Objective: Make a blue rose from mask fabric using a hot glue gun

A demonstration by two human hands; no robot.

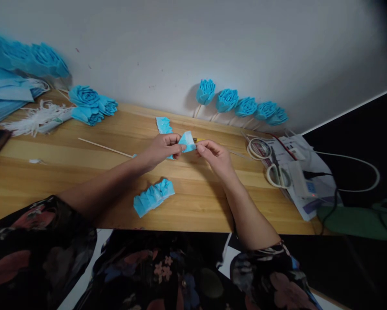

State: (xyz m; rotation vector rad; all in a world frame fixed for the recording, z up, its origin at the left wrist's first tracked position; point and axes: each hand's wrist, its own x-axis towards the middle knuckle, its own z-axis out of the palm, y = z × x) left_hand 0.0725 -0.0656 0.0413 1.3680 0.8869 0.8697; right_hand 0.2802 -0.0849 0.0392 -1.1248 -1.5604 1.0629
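Note:
Over the middle of the table (193,189), my left hand (163,150) pinches a small folded piece of thin blue-and-white fabric (187,141) between thumb and fingers. At the right corner of this piece, the thumb and forefinger of my right hand (215,157) are closed on its edge. A pleated blue strip (163,125) lies just beyond my left hand, partly hidden by it. Nearer my body rests a second gathered blue strip (154,197). A thin wooden stick (106,147) runs under my left wrist. Something with a yellow part (199,139) shows behind the fabric piece.
Several blue fabric flowers on sticks (227,100) lean against the wall (180,51). More blue flowers (85,96), white cords (40,118) and stacked blue masks (6,92) lie left. At right are scissors (278,174), a tape roll (259,148) and a power strip (301,178) with cables.

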